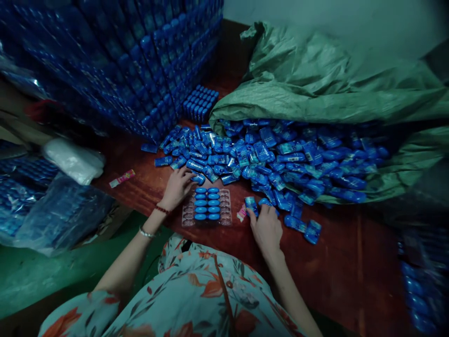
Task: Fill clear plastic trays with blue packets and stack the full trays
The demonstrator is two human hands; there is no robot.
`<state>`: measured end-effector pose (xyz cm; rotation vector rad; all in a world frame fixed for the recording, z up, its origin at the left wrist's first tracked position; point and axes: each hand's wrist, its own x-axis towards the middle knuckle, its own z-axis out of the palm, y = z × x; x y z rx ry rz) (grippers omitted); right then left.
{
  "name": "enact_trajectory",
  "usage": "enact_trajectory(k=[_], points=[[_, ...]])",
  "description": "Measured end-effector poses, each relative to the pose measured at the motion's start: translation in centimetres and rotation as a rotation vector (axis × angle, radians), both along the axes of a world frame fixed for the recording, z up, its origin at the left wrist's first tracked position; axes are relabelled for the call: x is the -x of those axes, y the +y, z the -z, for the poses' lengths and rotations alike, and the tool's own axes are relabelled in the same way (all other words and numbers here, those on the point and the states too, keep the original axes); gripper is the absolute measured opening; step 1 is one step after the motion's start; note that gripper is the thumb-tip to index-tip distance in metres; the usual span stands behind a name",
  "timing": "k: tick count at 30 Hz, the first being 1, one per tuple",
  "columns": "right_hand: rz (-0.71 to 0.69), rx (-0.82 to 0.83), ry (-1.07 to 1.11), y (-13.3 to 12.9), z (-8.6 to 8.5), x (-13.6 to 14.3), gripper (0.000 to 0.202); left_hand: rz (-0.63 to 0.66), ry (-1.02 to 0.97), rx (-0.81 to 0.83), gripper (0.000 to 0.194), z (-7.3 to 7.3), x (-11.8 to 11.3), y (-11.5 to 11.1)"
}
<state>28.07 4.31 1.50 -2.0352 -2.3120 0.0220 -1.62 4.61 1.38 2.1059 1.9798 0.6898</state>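
Note:
A clear plastic tray (226, 206) lies on the table before me. Two columns of glossy blue oval pieces stand in its middle, with hollow slots along both sides. At the tray's upper left corner, my left hand (178, 186) has its fingers closed on a small blue bottle (198, 179) at the edge of the pile. To the right of the tray, my right hand (267, 229) grips another small labelled blue bottle (251, 205) between thumb and finger. More bottles touch its fingertips, which are partly hidden.
A loose heap of blue bottles (259, 152) spills from a green woven sack (298, 103). Tall wrapped stacks (140, 61) rise at the back left, beside a smaller block (200, 103). A pink wrapper (122, 179) and white plastic (75, 159) lie left.

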Motion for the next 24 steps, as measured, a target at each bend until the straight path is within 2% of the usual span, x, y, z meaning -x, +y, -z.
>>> enact_trajectory(k=[2,4,7,11,14,16,18,21,24], points=[[-0.044,0.041,-0.006,0.0,0.3,-0.2,0.036,0.175,0.171,0.151,0.025,-0.2,-0.1,2.1],[-0.088,0.066,0.060,-0.5,0.4,-0.5,0.031,0.255,0.275,0.285,0.034,-0.7,-0.4,3.1],[-0.143,0.104,0.311,-2.1,0.1,-1.2,0.024,0.192,0.322,0.431,0.039,-1.3,-0.3,2.4],[-0.312,0.173,0.691,-4.3,-1.4,-1.6,0.020,0.010,0.273,0.519,0.037,-1.3,1.7,-1.0],[-0.486,0.210,0.757,-4.7,-2.2,-0.6,0.028,-0.185,0.042,0.425,0.037,-1.2,3.2,-4.3],[-0.627,0.160,0.667,-4.1,-2.3,0.3,0.034,-0.328,-0.137,0.260,0.036,-1.4,3.5,-6.5],[-0.771,0.091,0.497,-3.1,-2.1,1.1,0.037,-0.402,-0.286,0.092,0.031,-2.0,2.7,-8.7],[-0.924,0.081,0.278,-1.8,-2.1,2.0,0.034,-0.375,-0.464,-0.007,0.021,-3.0,-0.4,-11.7],[-0.990,0.111,0.158,-2.0,-2.6,3.0,0.029,-0.213,-0.540,-0.084,0.015,-2.6,-4.0,-13.4]])
